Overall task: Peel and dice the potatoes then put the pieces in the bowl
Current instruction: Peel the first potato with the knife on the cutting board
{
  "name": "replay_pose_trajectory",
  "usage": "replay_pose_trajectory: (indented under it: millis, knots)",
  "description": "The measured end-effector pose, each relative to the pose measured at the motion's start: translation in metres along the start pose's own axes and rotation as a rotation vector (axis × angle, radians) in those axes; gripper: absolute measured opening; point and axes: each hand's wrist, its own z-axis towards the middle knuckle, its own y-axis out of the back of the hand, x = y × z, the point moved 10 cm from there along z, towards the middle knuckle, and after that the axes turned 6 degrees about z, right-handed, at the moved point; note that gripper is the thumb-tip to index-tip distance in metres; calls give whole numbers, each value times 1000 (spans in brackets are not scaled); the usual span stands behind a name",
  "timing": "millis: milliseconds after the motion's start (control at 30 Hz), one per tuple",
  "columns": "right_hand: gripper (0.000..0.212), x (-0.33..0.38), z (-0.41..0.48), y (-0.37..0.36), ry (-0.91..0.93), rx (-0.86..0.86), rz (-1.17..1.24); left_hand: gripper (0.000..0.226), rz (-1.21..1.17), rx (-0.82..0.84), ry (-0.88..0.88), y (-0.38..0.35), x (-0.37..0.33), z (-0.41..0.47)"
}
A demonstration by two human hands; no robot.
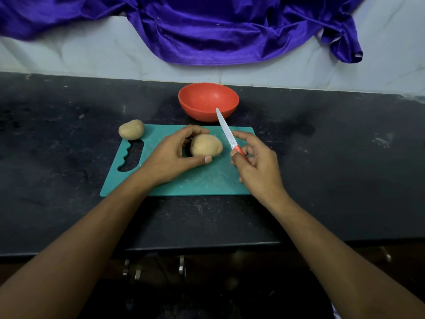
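A black stone countertop (69, 180) runs under both hands, and far beyond the fingertips a purple satin cloth (207, 31) drapes down a pale wall (69, 58). A teal plastic cutting board (207, 180) lies beneath the fingers of both hands, with its wavy handle cutout on the outer side of the left wrist. The red bowl (207, 97) stands on the counter past the fingertips, just beyond the board's far edge, and its inside looks bare.

The left hand (170, 157) curls round a whole unpeeled potato (207, 146) resting on the board. The thumb tip lies against its near side and the forefinger arches over its far side. The right hand (257, 166) pinches the red handle of a small paring knife (226, 132) between thumb and curled fingers, with the forefinger held out straighter beside the blade. The blade slants up and away from those fingers, with its tip showing in front of the bowl's near wall, just right of the held potato and not touching it.

A second unpeeled potato (131, 132) sits well left of the left hand's knuckles, at the board's far left corner.
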Motion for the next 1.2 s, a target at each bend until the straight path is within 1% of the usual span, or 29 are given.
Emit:
replay_pose_trajectory:
  millis: [167, 267, 367, 433, 533, 567, 700, 767, 867, 967, 1033, 1167, 1200]
  knots:
    - [36, 1, -2, 2, -24, -18, 8, 55, -35, 22, -21, -1, -1, -1]
    - [34, 3, -1, 2, -78, 4, -9, 54, -42, 22, -30, -2, -2, -1]
    - [36, 13, 1, 4, -127, 69, -78, 54, -34, 22, -31, -2, 0, -1]
    - [38, 24, 2, 8, -109, 108, -155, 55, -33, 22, -22, -2, 3, -1]
    - [34, 39, 2, 14, -65, 121, -241, 55, -45, 11, -10, -1, 4, -2]
    - [31, 37, 2, 14, -88, 127, -212, 55, -59, 9, 1, 0, 3, -3]
    - [21, 14, -12, 7, -284, 140, 15, 58, -110, 7, 31, 2, 1, -6]
    - [18, 3, -18, 7, -325, 117, 64, 59, -101, 8, 32, 3, -1, -8]
    - [12, -1, -23, 7, -340, 91, 104, 59, -135, 26, 42, 2, -3, -14]
    - [10, 3, -22, 2, -307, 122, 91, 57, -187, 34, 32, 1, -6, -19]
    - [2, 2, -20, -5, -304, 149, 123, 55, -232, 25, 42, 0, -7, -21]
    - [11, 3, -15, -19, -323, 199, 85, 59, -314, 19, 49, 0, -7, -26]
    - [21, 3, -13, -22, -325, 218, 67, 61, -325, 12, 40, 0, -8, -27]
